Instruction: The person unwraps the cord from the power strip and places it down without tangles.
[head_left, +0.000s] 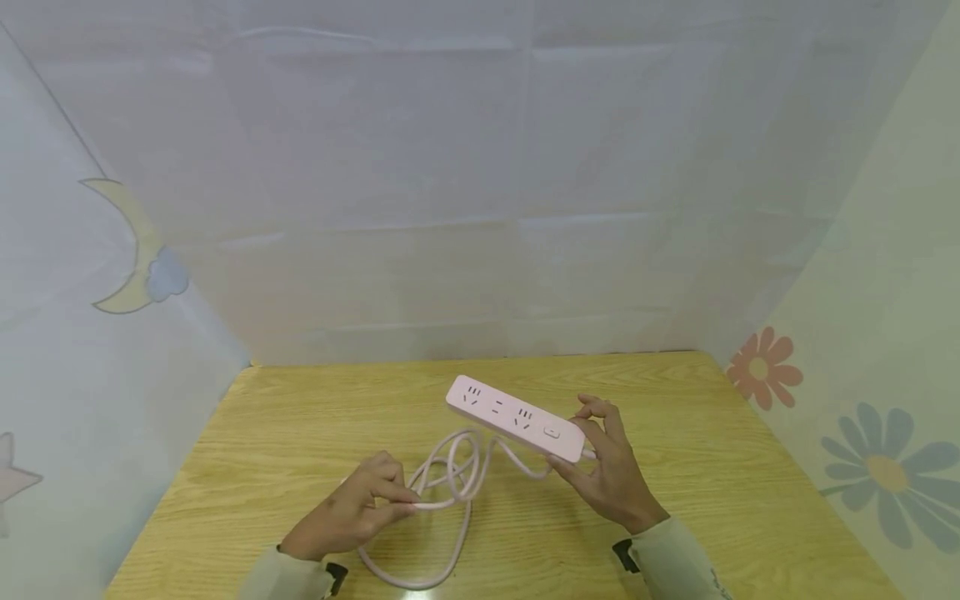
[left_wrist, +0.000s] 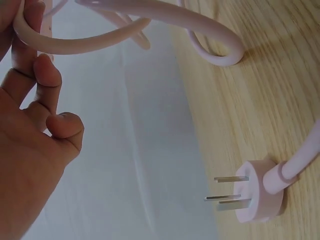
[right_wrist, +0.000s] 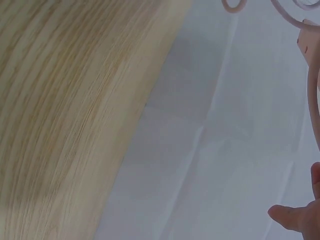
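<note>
My right hand (head_left: 609, 471) grips a pink power strip (head_left: 517, 419) by its switch end, thumb below and fingers along the far edge. The strip is tilted, with its sockets facing me. In the head view my left hand (head_left: 358, 504) pinches the strip's pink cord (head_left: 438, 505) between thumb and fingertips. Loose loops of cord spread between both hands, and one long bend hangs toward the table's front. A three-pin plug (left_wrist: 260, 192) at the cord's end lies on the wood in the left wrist view; the left hand hides it from the head view.
The wooden table (head_left: 285, 417) ends at a pale cloth backdrop (head_left: 450, 250). Cloth sides rise left and right, printed with a moon (head_left: 131, 250) and flowers (head_left: 885, 473). Dark bands circle both wrists at the sleeves (head_left: 671, 558).
</note>
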